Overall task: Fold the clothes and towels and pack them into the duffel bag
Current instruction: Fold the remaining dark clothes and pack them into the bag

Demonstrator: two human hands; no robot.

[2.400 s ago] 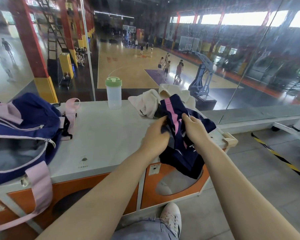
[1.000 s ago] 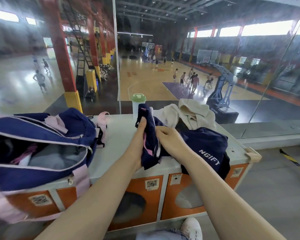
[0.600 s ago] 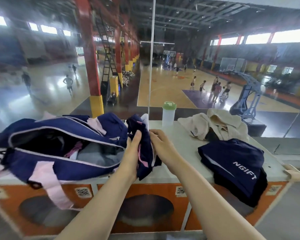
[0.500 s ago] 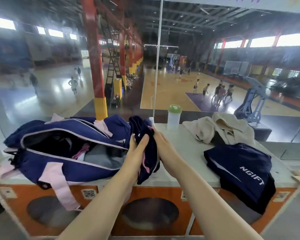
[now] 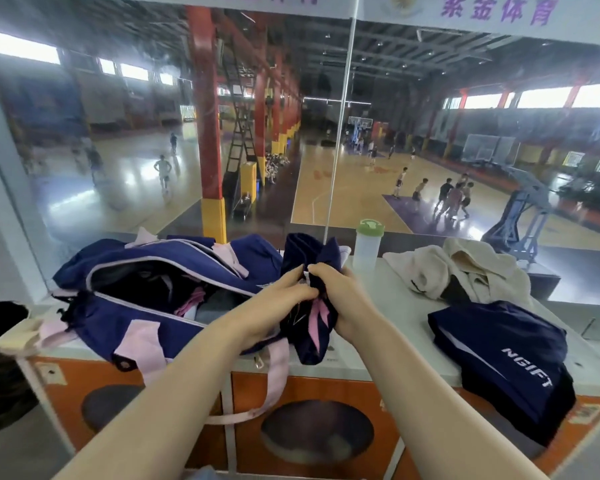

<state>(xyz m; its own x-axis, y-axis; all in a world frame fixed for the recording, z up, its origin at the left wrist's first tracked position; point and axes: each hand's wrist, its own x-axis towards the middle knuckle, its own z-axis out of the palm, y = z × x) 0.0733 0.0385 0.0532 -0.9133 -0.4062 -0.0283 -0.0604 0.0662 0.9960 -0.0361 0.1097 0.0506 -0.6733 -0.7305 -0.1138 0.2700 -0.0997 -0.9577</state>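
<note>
Both hands share the grip: our left hand (image 5: 284, 289) and right hand (image 5: 340, 296) pinch one bunched navy-and-pink garment (image 5: 312, 320) between them, held upright above the counter (image 5: 388, 306) edge, just right of the duffel bag (image 5: 146, 323). To do this step well, we judge we should keep the bundle compact, carry it left over the open zipper mouth, lower it flat onto what lies inside, and let go only once it rests there, so the folds hold. Counting outward from the grip: one garment in hand, one open bag to its left, one green-lidded bottle (image 5: 368, 247) just behind, one cream towel heap (image 5: 461, 275) and one folded navy garment (image 5: 503, 362) to the right.
</note>
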